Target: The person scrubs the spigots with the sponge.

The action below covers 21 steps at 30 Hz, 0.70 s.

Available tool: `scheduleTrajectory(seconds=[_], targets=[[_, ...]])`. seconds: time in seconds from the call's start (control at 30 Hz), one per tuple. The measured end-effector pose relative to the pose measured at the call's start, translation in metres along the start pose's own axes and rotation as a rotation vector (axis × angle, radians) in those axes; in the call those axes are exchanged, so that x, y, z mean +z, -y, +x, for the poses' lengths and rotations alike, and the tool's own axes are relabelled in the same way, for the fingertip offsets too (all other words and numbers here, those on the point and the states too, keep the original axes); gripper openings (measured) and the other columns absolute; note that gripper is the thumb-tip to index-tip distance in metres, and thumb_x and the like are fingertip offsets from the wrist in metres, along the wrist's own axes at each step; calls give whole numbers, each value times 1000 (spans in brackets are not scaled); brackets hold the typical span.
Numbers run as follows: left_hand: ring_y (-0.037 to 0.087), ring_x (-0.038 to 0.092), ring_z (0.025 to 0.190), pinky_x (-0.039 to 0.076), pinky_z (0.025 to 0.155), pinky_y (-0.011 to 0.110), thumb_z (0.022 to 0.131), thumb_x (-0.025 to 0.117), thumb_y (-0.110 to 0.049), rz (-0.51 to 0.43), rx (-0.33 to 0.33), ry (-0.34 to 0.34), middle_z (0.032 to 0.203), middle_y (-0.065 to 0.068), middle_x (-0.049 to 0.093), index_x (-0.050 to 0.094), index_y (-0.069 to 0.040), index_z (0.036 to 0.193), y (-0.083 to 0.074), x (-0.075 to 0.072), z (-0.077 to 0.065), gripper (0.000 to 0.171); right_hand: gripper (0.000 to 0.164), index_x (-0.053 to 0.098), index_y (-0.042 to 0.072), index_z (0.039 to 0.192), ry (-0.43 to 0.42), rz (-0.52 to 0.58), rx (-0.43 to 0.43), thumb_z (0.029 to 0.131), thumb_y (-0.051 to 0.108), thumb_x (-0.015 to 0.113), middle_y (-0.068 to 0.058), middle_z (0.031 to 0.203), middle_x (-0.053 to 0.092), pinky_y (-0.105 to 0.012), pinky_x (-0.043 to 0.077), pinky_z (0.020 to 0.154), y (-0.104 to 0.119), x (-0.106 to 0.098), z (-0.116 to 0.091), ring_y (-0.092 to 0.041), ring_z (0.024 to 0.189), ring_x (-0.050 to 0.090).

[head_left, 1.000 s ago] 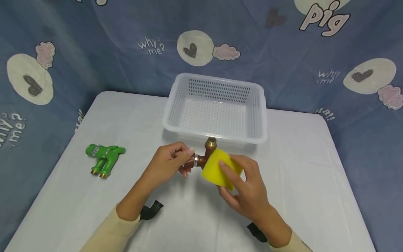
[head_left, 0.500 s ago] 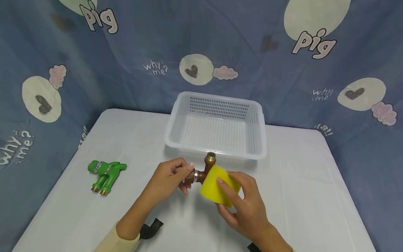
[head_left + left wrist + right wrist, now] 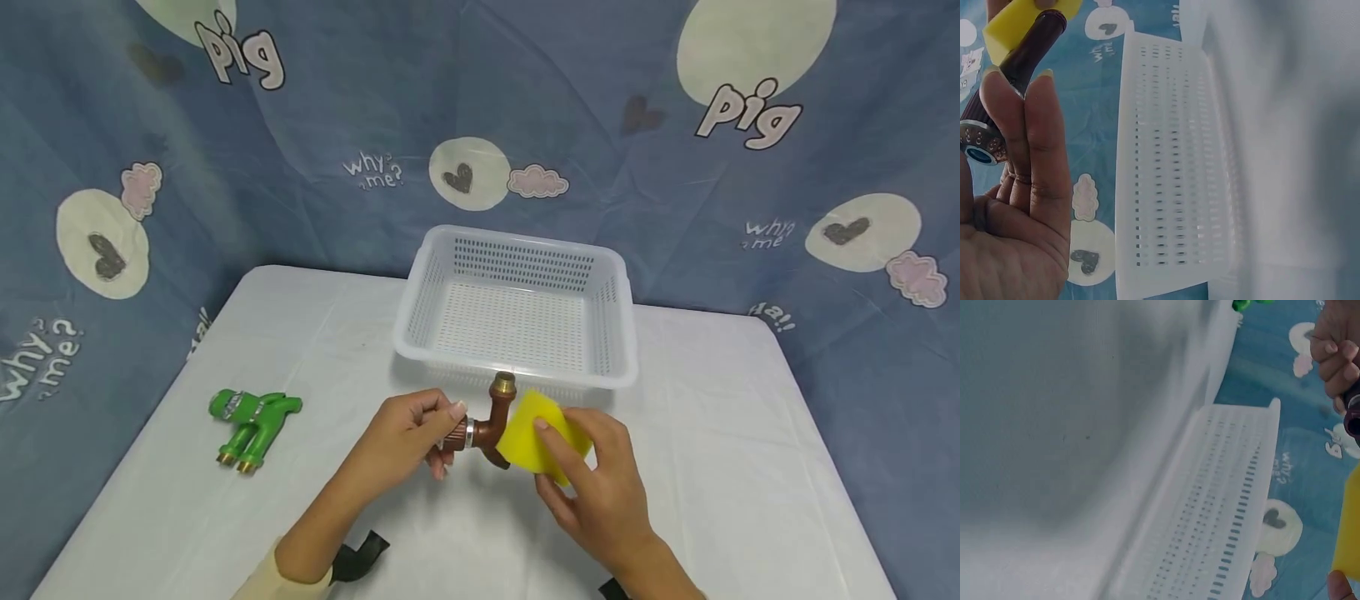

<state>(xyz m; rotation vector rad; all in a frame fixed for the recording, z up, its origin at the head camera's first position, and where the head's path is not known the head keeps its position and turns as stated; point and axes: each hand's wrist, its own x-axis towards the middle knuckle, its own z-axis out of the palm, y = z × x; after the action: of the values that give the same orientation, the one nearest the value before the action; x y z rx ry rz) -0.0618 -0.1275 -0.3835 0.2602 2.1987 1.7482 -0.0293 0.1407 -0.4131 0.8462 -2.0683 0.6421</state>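
Observation:
In the head view my left hand [image 3: 397, 442] pinches the ridged end of a brown tap [image 3: 493, 427] with a silver collar. The tap's brass-threaded end points up and away. My right hand [image 3: 600, 483] holds a yellow sponge [image 3: 534, 437] between thumb and fingers, at the tap's right side; whether the two touch I cannot tell. Up close, the left wrist view has the tap [image 3: 1034, 47] held by the left fingers, the sponge [image 3: 1004, 37] behind it. At the right wrist view's edge, part of the sponge [image 3: 1349, 531] appears, below the tap's dark opening.
A white perforated plastic basket [image 3: 510, 325] stands at the back of the white table [image 3: 727, 433], behind the hands. To the left lies a green tap [image 3: 255, 421] with two brass-ended outlets. A blue printed cloth [image 3: 315, 217] hangs behind and around the table.
The head view has tilted upward, so everything sits lower in it. My right hand and the sponge have shifted slightly right, uncovering the tap's curved lower end. The left hand keeps its hold.

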Motion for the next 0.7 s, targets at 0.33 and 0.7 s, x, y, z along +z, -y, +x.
scheduleTrajectory(seconds=[0.33,0.7], targets=[[28,65,55,63,58,44,104,66,-42,-23,-8,-8,71,12,69,63,-3,88,1,2,5,42,28,72,5,120,-79,28,-164,102,22,60,-26,118,61,-44,52,88,11,2,21,-41,103,58],[29,65,52,62,57,42,104,65,-42,-9,-40,17,67,11,68,61,-4,87,3,2,3,42,30,73,7,121,-40,-19,-77,104,23,55,-25,119,62,-46,48,89,2,5,8,-42,104,57]])
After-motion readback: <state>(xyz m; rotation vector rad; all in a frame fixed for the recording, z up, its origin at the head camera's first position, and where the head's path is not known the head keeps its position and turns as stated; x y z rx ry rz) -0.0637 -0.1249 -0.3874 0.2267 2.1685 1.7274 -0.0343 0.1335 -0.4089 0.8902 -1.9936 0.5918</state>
